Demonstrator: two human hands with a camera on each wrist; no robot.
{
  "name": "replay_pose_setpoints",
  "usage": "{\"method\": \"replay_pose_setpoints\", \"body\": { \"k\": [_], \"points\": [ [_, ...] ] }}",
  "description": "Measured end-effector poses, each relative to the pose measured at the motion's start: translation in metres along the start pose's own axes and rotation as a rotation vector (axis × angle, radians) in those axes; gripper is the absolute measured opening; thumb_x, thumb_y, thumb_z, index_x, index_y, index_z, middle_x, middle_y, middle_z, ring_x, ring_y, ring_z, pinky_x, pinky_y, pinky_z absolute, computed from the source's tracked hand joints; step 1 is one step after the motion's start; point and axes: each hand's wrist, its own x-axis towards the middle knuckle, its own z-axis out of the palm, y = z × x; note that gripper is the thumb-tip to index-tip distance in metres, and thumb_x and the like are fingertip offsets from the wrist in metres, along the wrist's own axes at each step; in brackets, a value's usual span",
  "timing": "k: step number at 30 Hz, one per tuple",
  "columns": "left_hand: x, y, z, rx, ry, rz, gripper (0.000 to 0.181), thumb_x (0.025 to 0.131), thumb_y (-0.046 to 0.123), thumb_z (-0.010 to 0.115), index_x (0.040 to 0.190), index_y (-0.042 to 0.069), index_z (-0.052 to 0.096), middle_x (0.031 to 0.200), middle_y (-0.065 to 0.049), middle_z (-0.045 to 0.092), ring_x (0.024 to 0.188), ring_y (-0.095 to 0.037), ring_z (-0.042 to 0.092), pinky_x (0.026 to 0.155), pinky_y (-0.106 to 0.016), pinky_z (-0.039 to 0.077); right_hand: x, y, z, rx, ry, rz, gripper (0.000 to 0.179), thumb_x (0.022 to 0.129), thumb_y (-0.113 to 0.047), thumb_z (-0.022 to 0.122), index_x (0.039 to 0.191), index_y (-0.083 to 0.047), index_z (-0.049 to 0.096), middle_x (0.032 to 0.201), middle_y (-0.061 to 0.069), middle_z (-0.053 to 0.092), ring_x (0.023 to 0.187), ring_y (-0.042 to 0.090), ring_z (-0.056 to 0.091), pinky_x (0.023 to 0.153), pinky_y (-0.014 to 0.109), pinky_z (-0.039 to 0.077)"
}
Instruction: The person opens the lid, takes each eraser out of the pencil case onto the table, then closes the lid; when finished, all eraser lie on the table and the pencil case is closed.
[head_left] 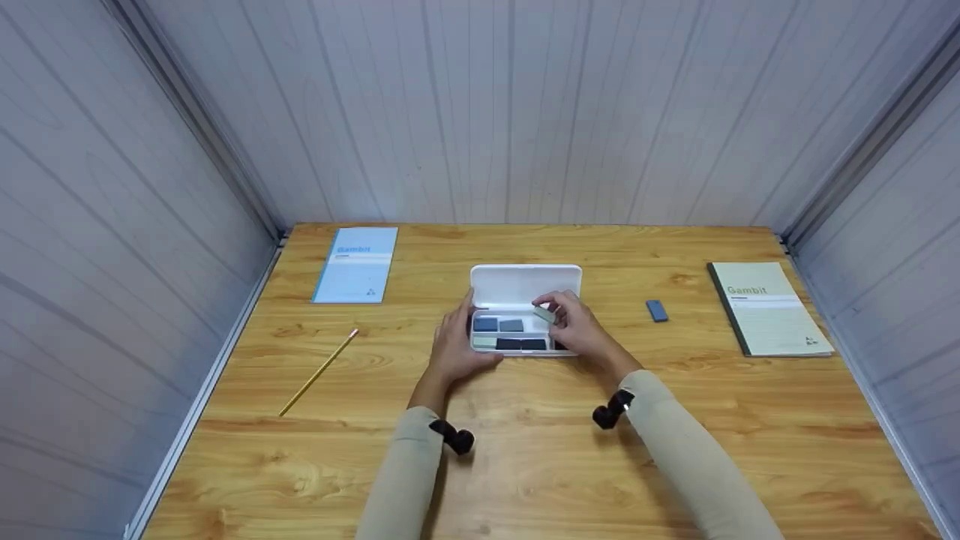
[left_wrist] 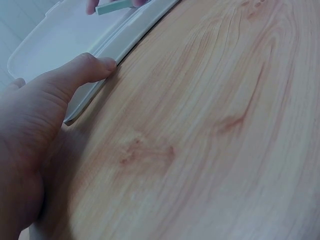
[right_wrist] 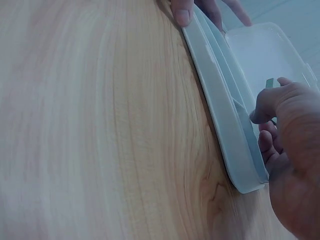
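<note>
A white pencil case (head_left: 526,284) lies with its lid flipped back in the middle of the table. My left hand (head_left: 453,346) holds its left end, the thumb (left_wrist: 97,68) against the front edge. Above the case's right part, my right hand (head_left: 577,328) pinches a pale green eraser-like block (head_left: 544,314), which is tilted; the block (left_wrist: 114,7) also shows in the left wrist view. Inside the case lie a blue block (head_left: 485,324), a grey-blue block (head_left: 511,325), a pale green block (head_left: 484,342) and dark blocks (head_left: 521,344). My right hand hides the right end of the compartments.
A blue block (head_left: 656,310) lies on the wooden table (head_left: 525,450) to the right of the case. Beyond it is a cream notebook (head_left: 772,311). On the left are a light blue notebook (head_left: 356,266) and a yellow pencil (head_left: 319,373). Panel walls (head_left: 510,112) border the table.
</note>
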Motion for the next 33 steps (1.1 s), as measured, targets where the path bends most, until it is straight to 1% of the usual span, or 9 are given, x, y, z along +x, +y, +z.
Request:
{"method": "replay_pose_setpoints", "body": {
  "k": [3,8,14,19,22,25,30,33],
  "points": [
    [0.000,0.000,0.000,-0.002,-0.002,-0.004,0.137,0.071,0.041,0.101,0.181,0.016,0.024,0.171,-0.016,0.056,0.159,-0.043,0.046,0.129,-0.065,0.034,0.001,0.000,0.000,0.035,0.016,-0.003,0.052,0.088,0.014,0.063,0.138,-0.001,0.070,0.115,0.018,0.062,0.097,0.019,0.058,0.086,0.021,0.048],
    [0.000,0.000,0.000,-0.003,-0.002,-0.008,0.137,0.070,0.040,0.102,0.181,0.016,0.025,0.169,-0.016,0.057,0.159,-0.042,0.046,0.130,-0.065,0.034,0.003,-0.002,-0.002,0.089,0.006,0.037,0.052,0.092,0.011,0.071,0.142,0.002,0.067,0.114,0.016,0.065,0.095,0.016,0.058,0.084,0.020,0.049],
    [0.000,-0.002,0.000,-0.004,-0.003,-0.013,0.138,0.069,0.039,0.102,0.181,0.017,0.024,0.170,-0.016,0.056,0.158,-0.041,0.046,0.130,-0.063,0.034,0.003,-0.003,-0.004,0.096,-0.010,0.070,0.053,0.096,0.006,0.075,0.147,0.001,0.065,0.117,0.015,0.065,0.098,0.015,0.059,0.086,0.020,0.050],
    [0.001,-0.002,0.001,-0.017,-0.006,-0.013,0.139,0.069,0.038,0.102,0.182,0.018,0.023,0.170,-0.015,0.056,0.158,-0.040,0.046,0.132,-0.063,0.032,0.000,-0.001,-0.007,0.089,-0.006,0.075,0.054,0.096,0.006,0.075,0.148,0.000,0.065,0.117,0.016,0.065,0.098,0.016,0.058,0.085,0.020,0.051],
    [0.002,-0.002,0.000,-0.018,-0.007,-0.017,0.139,0.070,0.038,0.102,0.182,0.019,0.022,0.168,-0.015,0.058,0.159,-0.040,0.045,0.134,-0.063,0.030,-0.002,-0.001,-0.013,0.083,-0.002,0.078,0.054,0.095,0.006,0.075,0.148,0.000,0.065,0.116,0.015,0.065,0.097,0.017,0.058,0.083,0.020,0.050],
    [0.001,-0.001,0.000,-0.011,0.001,-0.011,0.139,0.070,0.039,0.102,0.181,0.018,0.023,0.166,-0.015,0.059,0.158,-0.040,0.046,0.133,-0.064,0.031,-0.004,0.000,-0.019,0.065,0.005,0.086,0.054,0.095,0.006,0.075,0.148,0.000,0.065,0.115,0.014,0.064,0.096,0.017,0.057,0.081,0.020,0.049],
    [0.000,0.000,0.000,-0.001,0.006,-0.001,0.138,0.070,0.039,0.102,0.181,0.016,0.024,0.164,-0.014,0.061,0.156,-0.040,0.048,0.126,-0.064,0.035,-0.009,0.004,-0.033,0.028,0.022,0.099,0.053,0.096,0.006,0.075,0.148,0.001,0.065,0.112,0.012,0.063,0.093,0.015,0.054,0.077,0.019,0.046],
    [0.001,0.001,0.000,0.006,0.004,-0.003,0.138,0.070,0.039,0.102,0.181,0.017,0.024,0.165,-0.014,0.061,0.156,-0.039,0.048,0.126,-0.063,0.036,-0.014,0.008,-0.043,0.033,0.028,0.117,0.053,0.097,0.007,0.075,0.149,0.002,0.064,0.113,0.012,0.062,0.094,0.015,0.053,0.078,0.018,0.046]
  ]
}}
